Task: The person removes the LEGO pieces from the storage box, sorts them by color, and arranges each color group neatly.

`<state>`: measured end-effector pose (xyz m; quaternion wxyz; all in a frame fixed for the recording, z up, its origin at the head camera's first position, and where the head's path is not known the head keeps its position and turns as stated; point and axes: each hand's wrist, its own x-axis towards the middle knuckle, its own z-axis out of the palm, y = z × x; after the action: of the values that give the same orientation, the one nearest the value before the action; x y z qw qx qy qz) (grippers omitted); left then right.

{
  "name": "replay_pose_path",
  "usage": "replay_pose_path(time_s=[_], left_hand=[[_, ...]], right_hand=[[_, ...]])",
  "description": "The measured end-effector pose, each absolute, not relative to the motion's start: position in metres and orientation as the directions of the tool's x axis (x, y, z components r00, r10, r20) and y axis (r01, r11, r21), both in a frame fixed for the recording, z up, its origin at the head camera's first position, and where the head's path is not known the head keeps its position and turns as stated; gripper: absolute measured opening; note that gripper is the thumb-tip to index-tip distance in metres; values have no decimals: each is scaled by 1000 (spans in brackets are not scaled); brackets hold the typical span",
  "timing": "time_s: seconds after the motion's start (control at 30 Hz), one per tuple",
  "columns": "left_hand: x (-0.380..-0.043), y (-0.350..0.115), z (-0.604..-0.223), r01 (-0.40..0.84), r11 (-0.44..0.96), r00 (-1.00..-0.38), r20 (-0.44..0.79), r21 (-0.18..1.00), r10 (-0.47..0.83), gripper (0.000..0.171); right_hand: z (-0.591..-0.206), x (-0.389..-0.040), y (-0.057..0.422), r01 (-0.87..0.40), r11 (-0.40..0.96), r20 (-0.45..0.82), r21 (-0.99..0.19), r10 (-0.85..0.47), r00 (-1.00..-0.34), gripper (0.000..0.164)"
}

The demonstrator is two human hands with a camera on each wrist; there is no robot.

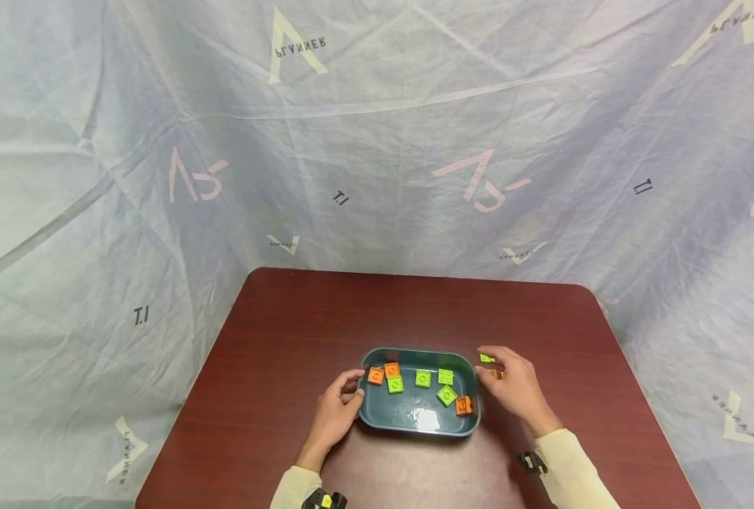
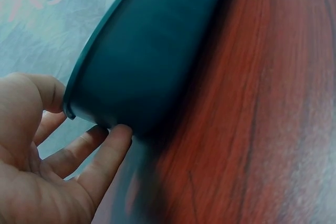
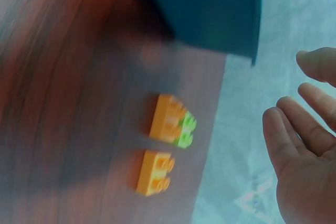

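Note:
A dark teal tray (image 1: pixel 415 430) on the table holds several orange and lime-green toy building blocks. My left hand (image 1: pixel 335 417) is at its left end; in the left wrist view the fingers (image 2: pixel 107 161) press the outer wall while another digit hooks over the rim. Off the tray's right end, my right hand (image 1: pixel 513 385) hovers with fingers apart and nothing held. Below it lie two orange blocks (image 3: pixel 164 119) (image 3: pixel 152 173) and a green block (image 3: pixel 185 129), which the hand partly covers in the head view.
The dark red wooden table (image 1: pixel 275 332) has rounded far corners. A pale grey printed sheet (image 1: pixel 377 177) hangs behind it and along both sides. Inside the tray, green blocks (image 1: pixel 423 379) and orange blocks (image 1: pixel 375 375) lie scattered.

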<state>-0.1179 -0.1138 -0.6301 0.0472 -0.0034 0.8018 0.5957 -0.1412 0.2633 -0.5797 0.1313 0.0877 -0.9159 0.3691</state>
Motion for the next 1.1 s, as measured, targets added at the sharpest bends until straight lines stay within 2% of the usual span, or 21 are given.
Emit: replay_pose_path(time_s=[0.27, 0.43, 0.87, 1.1], left_hand=[[-117, -113, -630, -70, 306, -995, -89, 950, 50, 38], [-117, -112, -628, -61, 308, -996, -80, 950, 50, 38], [-118, -112, -628, -73, 311, -994, -93, 947, 50, 38], [-118, -113, -628, -69, 309, -995, -88, 949, 49, 38]], right_hand=[[-578, -140, 236, -329, 735, 345, -593, -137, -928, 44], [-581, -139, 219, -348, 691, 335, -634, -160, -928, 45], [-586, -145, 188, -338, 680, 295, -650, -183, -938, 42], [-597, -150, 171, -315, 696, 227, -645, -219, -949, 40]])
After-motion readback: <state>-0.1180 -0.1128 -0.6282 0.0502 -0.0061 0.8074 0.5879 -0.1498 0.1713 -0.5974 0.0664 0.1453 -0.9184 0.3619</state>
